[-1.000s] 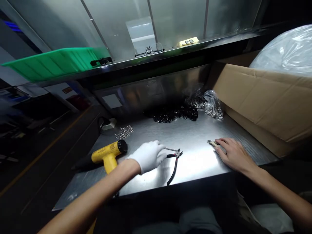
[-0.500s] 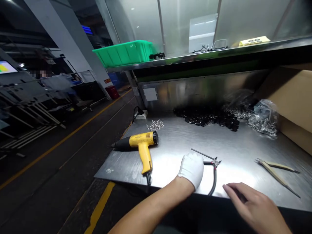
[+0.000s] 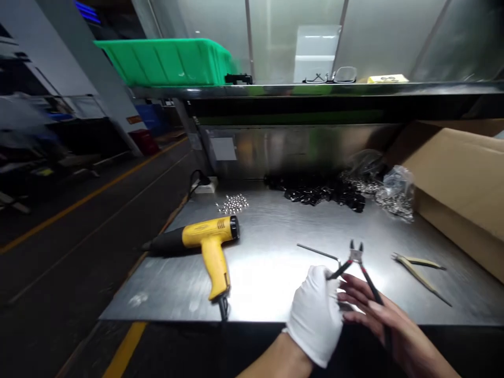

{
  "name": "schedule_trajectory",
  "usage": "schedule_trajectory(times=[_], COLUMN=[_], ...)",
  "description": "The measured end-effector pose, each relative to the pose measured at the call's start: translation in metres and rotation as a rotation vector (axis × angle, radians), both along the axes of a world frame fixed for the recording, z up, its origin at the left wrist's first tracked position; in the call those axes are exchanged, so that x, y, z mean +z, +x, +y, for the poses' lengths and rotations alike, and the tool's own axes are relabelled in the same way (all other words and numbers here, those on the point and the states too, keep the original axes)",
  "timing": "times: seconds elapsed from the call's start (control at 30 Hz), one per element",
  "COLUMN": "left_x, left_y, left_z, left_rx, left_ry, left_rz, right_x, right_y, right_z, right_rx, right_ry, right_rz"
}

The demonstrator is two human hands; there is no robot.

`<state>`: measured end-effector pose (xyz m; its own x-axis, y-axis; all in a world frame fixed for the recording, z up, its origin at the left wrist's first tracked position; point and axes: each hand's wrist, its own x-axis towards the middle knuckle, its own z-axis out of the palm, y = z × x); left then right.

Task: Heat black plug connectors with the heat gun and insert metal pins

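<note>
Spanning both hands, the black-handled cutters (image 3: 356, 255) are held by one handle in the closed fingers of the gloved left hand (image 3: 315, 320); the other handle is laid along the partly curled right hand (image 3: 397, 320), though how firmly it is gripped cannot be told. The cutters' long axis is directed forward from the grip, with the tips slightly parted and the handles spread back towards the palms. Just beyond the glove, a thin metal rod (image 3: 317, 251) is laid slantwise, nearer the left hand; the pale-handled pliers (image 3: 417, 270) are placed to the right, nearer the right hand. Farther forward and right of the grip, small metal parts are contained in a clear bag (image 3: 397, 191), beside a cardboard box (image 3: 457, 184). Far forward and left, a green bin (image 3: 165, 63) is seated on the shelf (image 3: 283, 91); its contents are hidden.
</note>
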<state>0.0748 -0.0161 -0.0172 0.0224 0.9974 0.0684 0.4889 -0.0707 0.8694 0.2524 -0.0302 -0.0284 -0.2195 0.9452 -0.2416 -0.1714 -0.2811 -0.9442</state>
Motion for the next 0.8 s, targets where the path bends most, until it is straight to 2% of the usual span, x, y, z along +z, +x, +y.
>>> schedule_trajectory(times=[0.07, 0.2, 0.33, 0.43, 0.5, 0.57, 0.7, 0.8], left_x=[-0.005, -0.01, 0.008, 0.023, 0.027, 0.027, 0.027, 0.028], left_y=[0.009, 0.015, -0.002, -0.021, -0.029, -0.031, -0.014, 0.002], left_z=[0.0, 0.008, 0.034, 0.076, 0.115, 0.159, 0.238, 0.272], left_rx=[-0.015, -0.112, -0.321, -0.311, -0.182, -0.113, -0.113, -0.168], left_ry=[0.008, 0.023, 0.032, 0.008, 0.086, 0.118, 0.176, 0.192], left_rz=[-0.04, -0.058, 0.201, 0.456, 0.675, 0.776, 0.938, 1.039], right_x=[-0.004, -0.005, 0.005, 0.009, 0.007, 0.001, -0.012, -0.018], right_y=[-0.003, -0.003, 0.019, 0.039, 0.048, 0.053, 0.054, 0.052], right_z=[0.003, 0.017, 0.039, 0.052, 0.058, 0.061, 0.062, 0.06], right_rx=[-0.001, 0.014, 0.042, 0.05, 0.045, 0.05, 0.077, 0.062], right_ry=[-0.056, -0.032, 0.021, 0.042, 0.026, 0.007, 0.006, 0.049], right_rz=[0.189, 0.244, 0.22, 0.196, 0.219, 0.251, 0.278, 0.295])
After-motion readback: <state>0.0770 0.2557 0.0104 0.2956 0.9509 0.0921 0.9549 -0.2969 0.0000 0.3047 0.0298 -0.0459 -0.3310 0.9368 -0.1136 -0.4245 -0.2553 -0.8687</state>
